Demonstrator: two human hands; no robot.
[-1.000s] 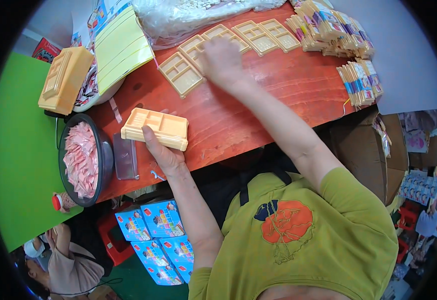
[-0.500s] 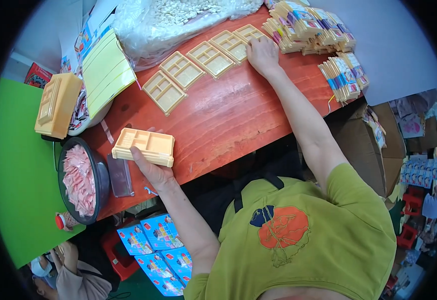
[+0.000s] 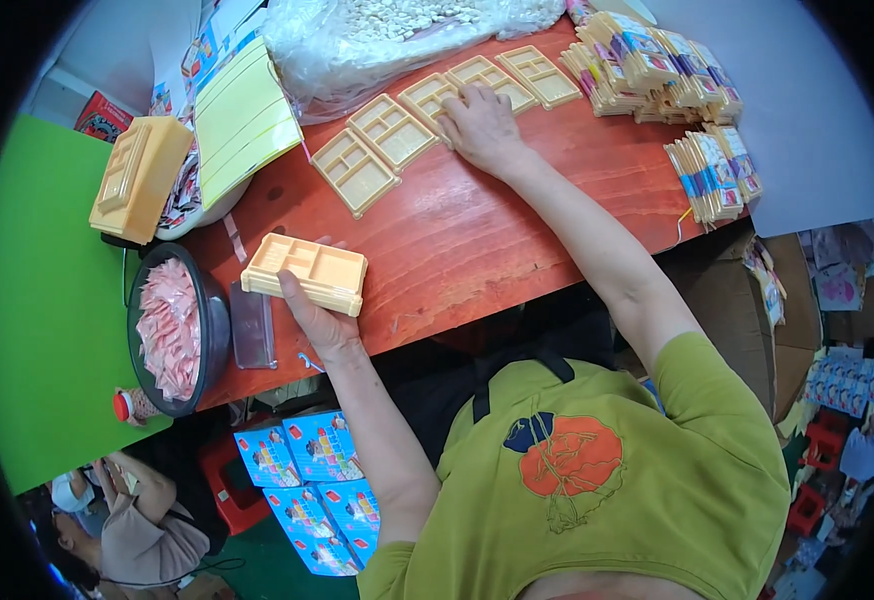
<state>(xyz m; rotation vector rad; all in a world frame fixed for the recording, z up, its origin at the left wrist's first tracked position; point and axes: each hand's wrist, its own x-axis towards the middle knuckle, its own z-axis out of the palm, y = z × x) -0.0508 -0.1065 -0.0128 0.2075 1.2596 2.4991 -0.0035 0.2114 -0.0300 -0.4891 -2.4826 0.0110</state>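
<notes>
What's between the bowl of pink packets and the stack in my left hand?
The head view shows a translucent plastic item on the red table between the bowl and the tray stack.

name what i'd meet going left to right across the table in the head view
Black bowl of pink packets, tray stack in the left hand, right hand, pile of packs.
</notes>
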